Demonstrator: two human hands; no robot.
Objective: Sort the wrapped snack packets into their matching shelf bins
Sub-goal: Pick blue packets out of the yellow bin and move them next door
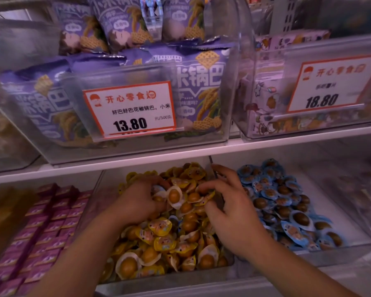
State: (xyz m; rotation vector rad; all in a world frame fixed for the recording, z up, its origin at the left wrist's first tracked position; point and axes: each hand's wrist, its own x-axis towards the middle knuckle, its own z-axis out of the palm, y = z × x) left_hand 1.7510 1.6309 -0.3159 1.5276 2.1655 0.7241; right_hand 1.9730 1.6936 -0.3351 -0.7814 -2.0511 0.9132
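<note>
On the lower shelf, dead centre, both hands are buried in a clear bin (165,281) heaped with yellow-wrapped egg packets (159,230). Overhead the white shelf edge (180,155) hangs pretty close above the far end of that bin, and a thin divider wall (212,168) stands right behind the right hand's fingers, splitting the yellow bin from the one to its right. That right bin (351,211) holds blue-wrapped egg packets (283,202) piled toward its left side, with bare bottom showing further right. A couple of blue wrappers (173,220) peek out in the middle of the yellow heap. Left of centre sits a bin of small pink packets (49,221) in rows.

The left hand (137,200) is curled down over the far part of the pile, fingers closed around a clutch of packets including a pale-rimmed one (174,196). The right hand (229,206) has its fingers spread and bent, tips touching yellow packets; can't tell if it's really pinching any.

Up top, a clear bin holds purple snack bags (199,86) behind a 13.80 price tag (130,110), and the next bin right has an 18.80 tag (328,84). Far left and far right are blurry, contents unreadable.
</note>
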